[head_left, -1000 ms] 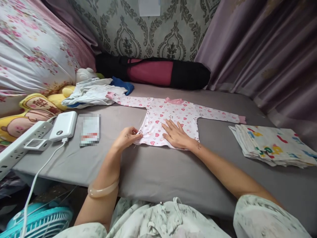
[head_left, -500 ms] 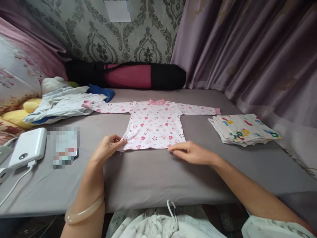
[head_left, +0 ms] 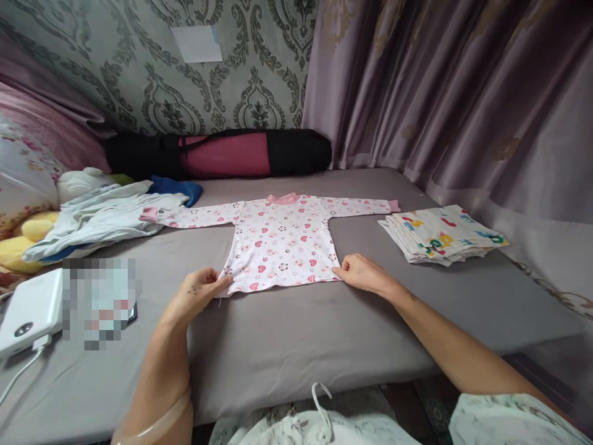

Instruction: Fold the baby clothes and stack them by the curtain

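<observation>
A small white shirt [head_left: 282, 244] with pink hearts and a pink collar lies flat on the grey sheet, both sleeves spread out sideways. Its hem faces me. My left hand [head_left: 199, 293] pinches the hem's left corner between thumb and fingers. At the opposite corner, my right hand [head_left: 361, 272] has its fingers closed on the hem. A short loose thread hangs near the left corner.
A folded stack of printed cloths [head_left: 449, 232] lies right of the shirt. Crumpled pale clothes [head_left: 106, 213] touch the left cuff area. A white power bank [head_left: 32, 312] with a cable sits at the left. Behind lies a long black and red bag [head_left: 222, 154].
My right hand has moved right along the hem to the corner and closed on it. My left hand still pinches its corner. The camera view has shifted slightly.
</observation>
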Demonstrator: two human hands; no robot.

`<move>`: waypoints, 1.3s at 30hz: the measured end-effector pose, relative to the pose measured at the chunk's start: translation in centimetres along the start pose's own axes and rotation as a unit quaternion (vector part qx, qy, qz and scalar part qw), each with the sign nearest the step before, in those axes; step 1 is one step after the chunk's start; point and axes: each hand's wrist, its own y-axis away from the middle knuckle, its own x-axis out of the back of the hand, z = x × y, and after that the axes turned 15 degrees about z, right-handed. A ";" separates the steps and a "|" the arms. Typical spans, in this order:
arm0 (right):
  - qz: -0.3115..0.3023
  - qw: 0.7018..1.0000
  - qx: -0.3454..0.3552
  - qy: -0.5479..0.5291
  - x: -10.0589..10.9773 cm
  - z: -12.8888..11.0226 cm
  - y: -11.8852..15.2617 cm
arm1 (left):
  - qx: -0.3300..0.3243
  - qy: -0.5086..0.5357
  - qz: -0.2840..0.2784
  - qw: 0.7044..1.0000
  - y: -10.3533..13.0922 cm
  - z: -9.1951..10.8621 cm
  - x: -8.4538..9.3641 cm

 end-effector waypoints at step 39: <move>0.104 0.985 0.137 0.022 -5.4 -3.6 -7.5 | -0.324 -0.310 0.081 0.890 -8.2 3.2 -9.0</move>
